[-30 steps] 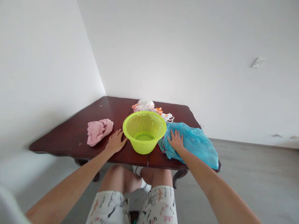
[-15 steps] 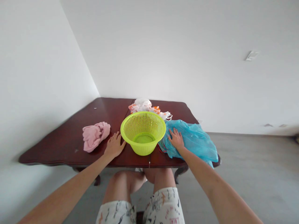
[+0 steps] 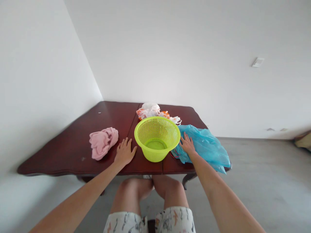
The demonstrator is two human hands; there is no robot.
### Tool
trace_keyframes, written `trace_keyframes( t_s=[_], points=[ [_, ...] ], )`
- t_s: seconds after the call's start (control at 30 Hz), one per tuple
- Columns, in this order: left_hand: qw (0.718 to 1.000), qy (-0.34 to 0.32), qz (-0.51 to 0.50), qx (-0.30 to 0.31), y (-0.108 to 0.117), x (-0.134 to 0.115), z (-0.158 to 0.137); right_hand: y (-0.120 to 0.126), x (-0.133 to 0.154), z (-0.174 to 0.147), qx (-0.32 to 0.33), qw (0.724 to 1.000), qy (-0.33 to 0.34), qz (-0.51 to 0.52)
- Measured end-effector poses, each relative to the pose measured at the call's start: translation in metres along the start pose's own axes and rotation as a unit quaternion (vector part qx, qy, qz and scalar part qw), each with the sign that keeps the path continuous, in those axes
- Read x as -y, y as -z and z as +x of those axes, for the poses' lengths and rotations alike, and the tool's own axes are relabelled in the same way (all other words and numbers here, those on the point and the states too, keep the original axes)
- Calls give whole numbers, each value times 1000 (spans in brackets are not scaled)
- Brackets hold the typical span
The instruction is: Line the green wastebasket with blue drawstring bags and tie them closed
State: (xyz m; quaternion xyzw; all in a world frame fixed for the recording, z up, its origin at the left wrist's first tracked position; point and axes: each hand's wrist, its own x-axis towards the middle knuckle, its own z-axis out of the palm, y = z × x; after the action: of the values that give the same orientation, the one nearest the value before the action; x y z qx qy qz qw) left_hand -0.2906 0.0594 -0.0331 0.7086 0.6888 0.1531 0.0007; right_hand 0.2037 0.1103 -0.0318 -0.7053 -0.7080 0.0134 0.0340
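A yellow-green plastic basket (image 3: 155, 155) with perforated walls stands upright on the dark red wooden table (image 3: 65, 145), between my two hands; nothing shows inside it. My left hand (image 3: 125, 152) lies flat on the tabletop, fingers spread, between the basket and a crumpled pink cloth (image 3: 103, 142). Fingers apart, my right hand (image 3: 188, 145) rests on a spread-out blue plastic bag (image 3: 206, 145), close to the basket's right side. Neither hand grips anything. Behind the basket lie crumpled white and orange plastic bags (image 3: 149, 110), partly hidden by its rim.
A white wall stands behind the table and another on the left. The blue bag hangs slightly over the table's right front edge. My knees (image 3: 145, 187) are under the front edge. A white switch plate (image 3: 258, 62) is on the back wall.
The view has turned slightly, so table items appear a little further right. My left hand now sits slightly apart from the basket. My right hand stays on the blue bag.
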Motion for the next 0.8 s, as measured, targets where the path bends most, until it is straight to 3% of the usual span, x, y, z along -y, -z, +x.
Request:
trace_keyframes(
  t_s=[0.53,0.8],
  points=[
    [1000,22,-13,5,8,-7,0,-3,0,5,1,1000,6,-7],
    [999,29,-13,21,18,-11,-1,-5,1,-3,-75,996,-13,52]
  ],
)
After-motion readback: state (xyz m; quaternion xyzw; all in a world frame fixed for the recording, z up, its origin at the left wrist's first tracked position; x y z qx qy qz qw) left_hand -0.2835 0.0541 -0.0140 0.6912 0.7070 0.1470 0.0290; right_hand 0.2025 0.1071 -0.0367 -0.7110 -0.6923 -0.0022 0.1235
